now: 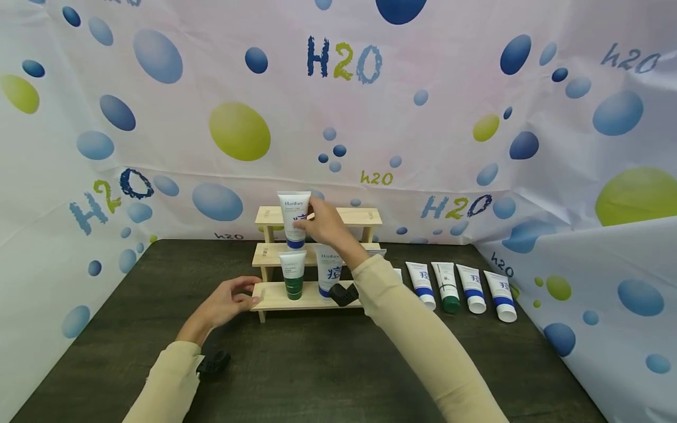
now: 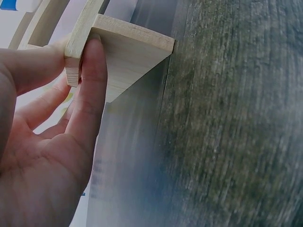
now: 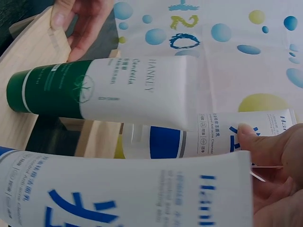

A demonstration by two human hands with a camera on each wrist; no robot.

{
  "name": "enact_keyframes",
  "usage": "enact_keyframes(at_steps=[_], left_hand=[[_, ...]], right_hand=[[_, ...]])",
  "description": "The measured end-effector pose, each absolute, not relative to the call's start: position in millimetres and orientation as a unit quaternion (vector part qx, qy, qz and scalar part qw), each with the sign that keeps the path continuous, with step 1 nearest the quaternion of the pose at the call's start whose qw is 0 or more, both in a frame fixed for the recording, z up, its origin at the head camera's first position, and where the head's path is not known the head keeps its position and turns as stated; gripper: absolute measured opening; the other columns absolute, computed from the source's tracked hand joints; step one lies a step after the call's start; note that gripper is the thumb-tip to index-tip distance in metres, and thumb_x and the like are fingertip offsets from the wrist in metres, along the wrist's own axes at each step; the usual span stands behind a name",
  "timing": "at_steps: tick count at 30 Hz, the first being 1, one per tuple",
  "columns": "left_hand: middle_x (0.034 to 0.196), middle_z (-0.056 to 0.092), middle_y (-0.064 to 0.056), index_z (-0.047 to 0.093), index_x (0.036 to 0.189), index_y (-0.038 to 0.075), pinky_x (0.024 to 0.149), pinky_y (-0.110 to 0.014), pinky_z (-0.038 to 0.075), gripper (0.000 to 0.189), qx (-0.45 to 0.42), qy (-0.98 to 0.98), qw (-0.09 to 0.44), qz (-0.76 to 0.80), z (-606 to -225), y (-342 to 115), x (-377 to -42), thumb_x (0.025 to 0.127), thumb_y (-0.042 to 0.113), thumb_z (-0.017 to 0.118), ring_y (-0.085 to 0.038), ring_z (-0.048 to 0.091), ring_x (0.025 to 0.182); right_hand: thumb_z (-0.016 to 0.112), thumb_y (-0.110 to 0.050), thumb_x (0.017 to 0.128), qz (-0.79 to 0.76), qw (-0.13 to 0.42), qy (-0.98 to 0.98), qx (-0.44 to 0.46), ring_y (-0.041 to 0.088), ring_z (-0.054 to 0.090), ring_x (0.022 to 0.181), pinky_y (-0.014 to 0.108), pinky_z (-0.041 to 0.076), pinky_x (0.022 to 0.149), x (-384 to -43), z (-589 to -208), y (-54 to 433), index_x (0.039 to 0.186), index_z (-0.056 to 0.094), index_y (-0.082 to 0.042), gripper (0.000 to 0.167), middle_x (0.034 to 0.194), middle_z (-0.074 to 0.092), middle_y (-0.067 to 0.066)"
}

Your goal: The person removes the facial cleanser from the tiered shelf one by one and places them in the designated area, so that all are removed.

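My right hand (image 1: 325, 223) grips a white squeeze tube with a blue cap (image 1: 292, 205), upright, its cap end right at the middle shelf of a three-step wooden stand (image 1: 272, 296). The thumb lies across its front in the right wrist view. My left hand (image 1: 224, 302) pinches the left end of the bottom shelf (image 2: 73, 56) between thumb and fingers. On that bottom shelf a white tube with a green cap (image 1: 292, 271) and a white-and-blue tube (image 1: 329, 264) stand on their caps. My right forearm hides the stand's right part.
Several tubes lie in a row on the dark table right of the stand, among them a green-capped one (image 1: 446, 285) and a blue-banded one (image 1: 502, 296). Another tube top (image 1: 378, 252) shows behind my right arm. A printed cloth (image 1: 338, 135) hangs behind the table.
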State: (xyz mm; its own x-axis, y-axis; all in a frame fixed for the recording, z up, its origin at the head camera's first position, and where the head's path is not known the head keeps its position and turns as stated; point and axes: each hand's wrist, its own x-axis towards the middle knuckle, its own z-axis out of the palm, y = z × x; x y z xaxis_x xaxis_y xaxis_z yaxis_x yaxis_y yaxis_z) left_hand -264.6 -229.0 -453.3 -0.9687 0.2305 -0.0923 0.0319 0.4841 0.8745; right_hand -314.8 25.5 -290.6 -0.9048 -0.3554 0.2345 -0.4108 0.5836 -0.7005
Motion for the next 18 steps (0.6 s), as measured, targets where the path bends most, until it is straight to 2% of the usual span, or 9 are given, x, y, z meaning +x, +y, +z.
enact_keyframes(at_steps=[8,18], left_hand=[[0.143,0.051,-0.029,0.048,0.148,-0.003,0.086,-0.033,0.056,0.055,0.086,0.854,0.096,0.505,-456.0,-228.0,-262.9,0.099,0.013,0.069,-0.026,0.068,0.109],[0.142,0.052,-0.030,0.047,0.148,-0.005,0.086,-0.035,0.056,0.055,0.095,0.856,0.084,0.502,-454.9,-228.5,-263.8,0.099,0.012,0.069,-0.026,0.068,0.109]], right_hand=[[0.071,-0.010,0.098,0.431,0.039,-0.876,0.212,0.033,0.070,0.111,0.032,0.061,0.084,-311.8,-280.8,34.7,0.130,0.056,-0.001,0.037,0.124,0.067,0.019],[0.069,-0.009,0.099,0.476,0.057,-0.853,0.205,0.034,0.069,0.112,0.039,0.061,0.089,-308.1,-260.2,53.5,0.135,0.054,-0.001,0.040,0.126,0.066,0.020]])
